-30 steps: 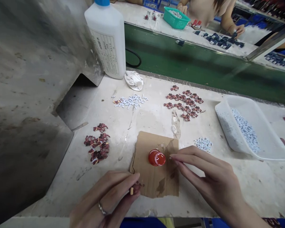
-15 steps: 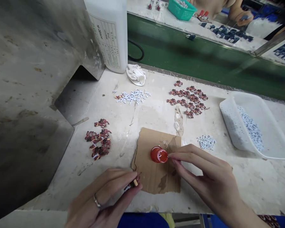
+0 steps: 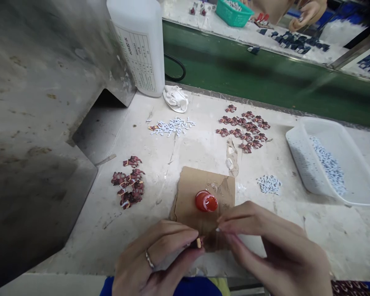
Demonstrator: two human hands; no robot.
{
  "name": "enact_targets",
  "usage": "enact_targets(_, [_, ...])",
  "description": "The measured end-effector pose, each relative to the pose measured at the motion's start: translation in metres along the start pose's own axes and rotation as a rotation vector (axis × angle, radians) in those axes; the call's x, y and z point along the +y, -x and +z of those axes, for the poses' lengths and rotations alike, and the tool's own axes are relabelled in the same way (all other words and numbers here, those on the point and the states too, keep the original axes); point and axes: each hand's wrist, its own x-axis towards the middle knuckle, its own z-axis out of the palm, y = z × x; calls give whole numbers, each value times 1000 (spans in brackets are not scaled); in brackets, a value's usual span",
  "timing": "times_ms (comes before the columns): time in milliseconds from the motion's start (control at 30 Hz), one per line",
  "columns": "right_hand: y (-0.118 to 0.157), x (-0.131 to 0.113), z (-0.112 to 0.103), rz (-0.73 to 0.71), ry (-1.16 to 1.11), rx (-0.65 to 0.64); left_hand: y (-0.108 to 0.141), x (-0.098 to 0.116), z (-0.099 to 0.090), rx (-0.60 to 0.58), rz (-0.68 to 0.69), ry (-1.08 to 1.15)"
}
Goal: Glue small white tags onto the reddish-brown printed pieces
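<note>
My left hand [image 3: 160,255], with a ring on one finger, pinches a small brown figurine [image 3: 198,243] that has a yellowish band; most of it is hidden by the fingers. Opposite it, my right hand [image 3: 271,242] is closed on a tiny whitish piece [image 3: 218,229] that just shows at the fingertips. The two hands are close but apart, over the near part of a torn cardboard sheet [image 3: 188,185]. Just beyond them on the cardboard, a small red cup [image 3: 202,200] lies tilted, its round opening facing me.
Brown figurines lie in a left group [image 3: 131,181] and a far-right group [image 3: 246,127]. Small white pieces form a far pile [image 3: 172,126] and a right pile [image 3: 269,184]. A white basket [image 3: 302,164], large bottle [image 3: 142,49], crumpled cloth [image 3: 176,98] and metal housing [image 3: 43,123] surround the tabletop. A co-worker's hand [image 3: 308,16] shows beyond.
My right hand has drawn back from the red cup toward me with the tiny white piece. My left hand has moved right with the figurine, so the hands are closer together.
</note>
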Motion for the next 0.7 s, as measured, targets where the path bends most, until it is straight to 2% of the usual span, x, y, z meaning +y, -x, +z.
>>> enact_targets(133, [1,-7,9,35,-153,-43,1,1,4,-2,-3,62])
enact_targets(300, [0,-5,14,48,-205,-42,2,3,5,19,-56,89])
enact_targets(533, [0,-5,12,4,-185,-104,0,2,6,51,6,61])
enact_targets(633, [7,-6,11,25,-159,-87,0,6,8,76,31,-37])
enact_targets(700, [18,-3,12,13,-47,-96,0,11,9,101,3,-56])
